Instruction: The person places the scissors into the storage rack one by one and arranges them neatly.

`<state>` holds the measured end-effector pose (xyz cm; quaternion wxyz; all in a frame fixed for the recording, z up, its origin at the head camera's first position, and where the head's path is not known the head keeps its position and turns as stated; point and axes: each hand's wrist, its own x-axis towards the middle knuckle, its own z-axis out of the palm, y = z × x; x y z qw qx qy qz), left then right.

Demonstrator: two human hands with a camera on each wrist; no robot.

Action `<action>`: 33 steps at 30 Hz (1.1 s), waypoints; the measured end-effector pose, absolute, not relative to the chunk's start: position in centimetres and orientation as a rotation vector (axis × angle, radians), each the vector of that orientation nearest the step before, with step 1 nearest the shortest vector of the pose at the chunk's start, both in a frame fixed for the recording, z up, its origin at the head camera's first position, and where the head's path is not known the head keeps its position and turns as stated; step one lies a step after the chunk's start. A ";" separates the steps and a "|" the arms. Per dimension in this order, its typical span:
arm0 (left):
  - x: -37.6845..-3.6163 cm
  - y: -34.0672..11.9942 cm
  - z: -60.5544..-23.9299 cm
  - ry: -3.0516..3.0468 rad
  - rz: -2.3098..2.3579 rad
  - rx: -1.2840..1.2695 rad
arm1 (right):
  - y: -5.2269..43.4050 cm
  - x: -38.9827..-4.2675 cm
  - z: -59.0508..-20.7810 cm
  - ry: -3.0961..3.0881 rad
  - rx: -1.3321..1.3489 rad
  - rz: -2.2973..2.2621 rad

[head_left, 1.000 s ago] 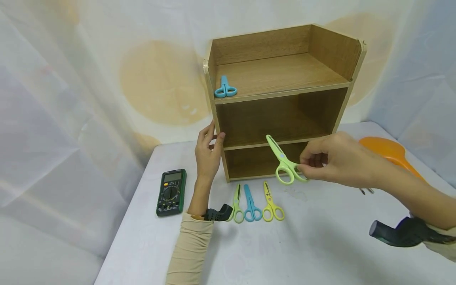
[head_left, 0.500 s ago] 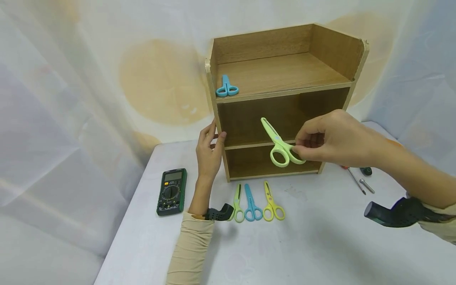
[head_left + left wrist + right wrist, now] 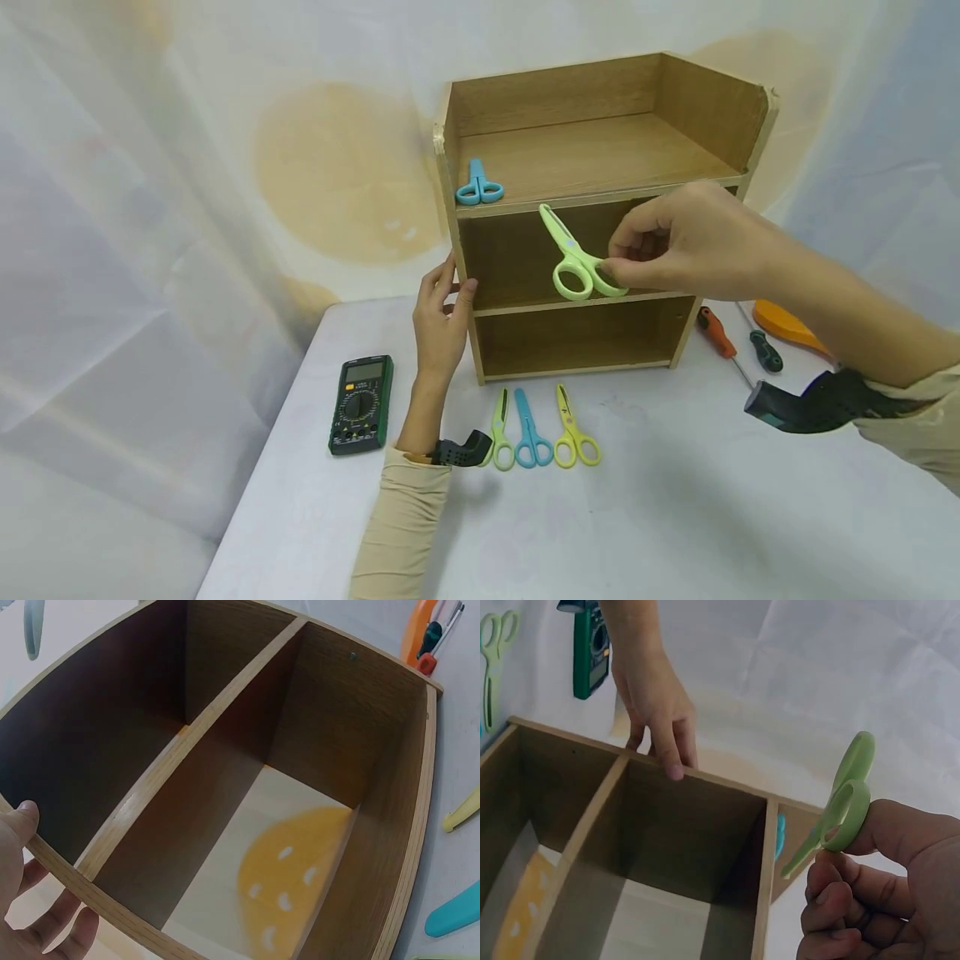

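My right hand pinches the handle of a light green pair of scissors, held in the air before the middle shelf of a wooden shelf unit, tips up and to the left. The right wrist view shows those green scissors between thumb and fingers. My left hand grips the unit's left side panel, thumb in front, fingers behind. Blue scissors lie on the top shelf at its left end. On the table before the unit lie green, blue and yellow scissors.
A green multimeter lies left of my left forearm. To the right of the unit lie a red-handled screwdriver, a dark green-handled one and an orange object. A white sheet hangs behind the table.
My right hand has lifted the light green scissors from near the table, past the bottom shelf, to the level of the middle shelf. The left hand has stayed on the side panel.
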<state>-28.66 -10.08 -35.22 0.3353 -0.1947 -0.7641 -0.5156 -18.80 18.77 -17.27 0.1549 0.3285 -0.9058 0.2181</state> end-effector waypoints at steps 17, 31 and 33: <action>-28.4 -10.1 -35.0 -1.989 -1.354 -0.503 | 17.0 -23.4 -14.9 -2.564 0.914 0.486; -28.0 -10.0 -35.0 -1.999 -1.335 -0.501 | 15.2 -27.0 -13.2 -2.617 0.843 0.395; -27.8 -10.0 -35.0 -1.999 -1.337 -0.501 | 15.1 -27.5 -13.0 -2.644 0.832 0.376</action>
